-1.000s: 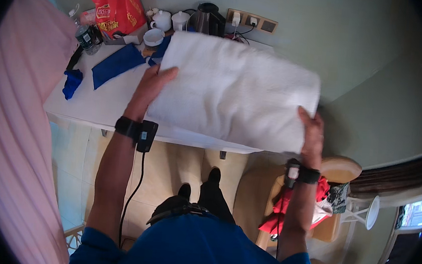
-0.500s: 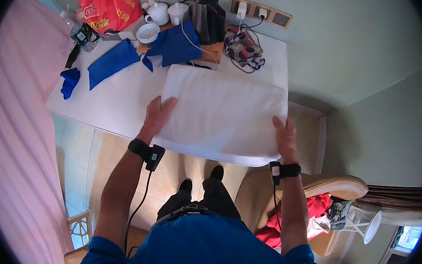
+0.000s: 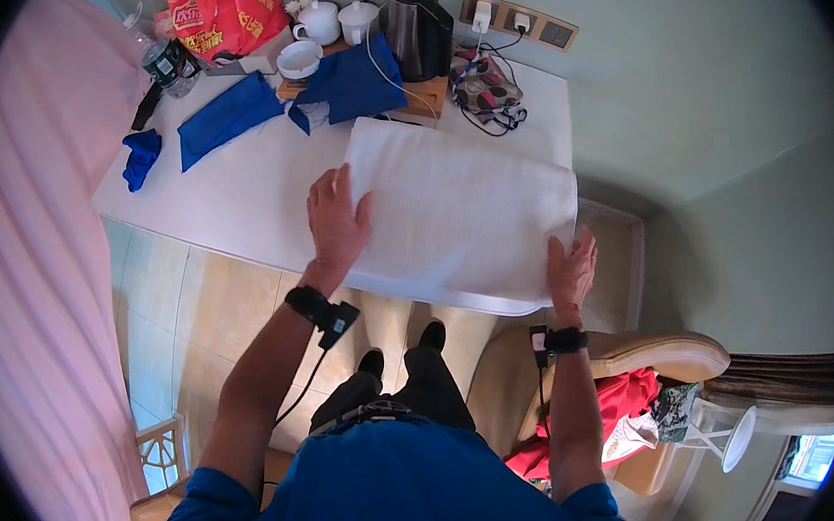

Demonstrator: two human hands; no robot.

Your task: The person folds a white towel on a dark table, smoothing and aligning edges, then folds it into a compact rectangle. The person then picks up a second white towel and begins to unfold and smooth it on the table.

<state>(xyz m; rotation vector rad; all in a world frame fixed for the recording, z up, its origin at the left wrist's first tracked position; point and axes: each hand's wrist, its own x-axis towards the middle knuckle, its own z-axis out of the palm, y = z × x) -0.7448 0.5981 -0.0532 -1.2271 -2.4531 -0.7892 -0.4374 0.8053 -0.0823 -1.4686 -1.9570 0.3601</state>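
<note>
A white, cloth-covered rectangular pillow (image 3: 465,220) lies flat on the near right part of the white table. My left hand (image 3: 338,219) rests against its left side, fingers spread and thumb over the top. At the opposite end, my right hand (image 3: 571,267) touches the right edge with its fingers stretched out. Neither hand is closed round the pillow. Each wrist wears a black strap with a small cabled device.
Along the back stand a dark kettle (image 3: 418,37), white teapots (image 3: 319,23), a red bag (image 3: 223,5) and a plastic bottle (image 3: 166,65). Blue cloth pieces (image 3: 229,123) lie on the table's (image 3: 244,201) left. A tan chair (image 3: 516,378) stands at the right.
The pillow has shifted slightly to the right and away from me. My left hand has moved right with it and its fingers have spread; the right hand's fingers now point more upward.
</note>
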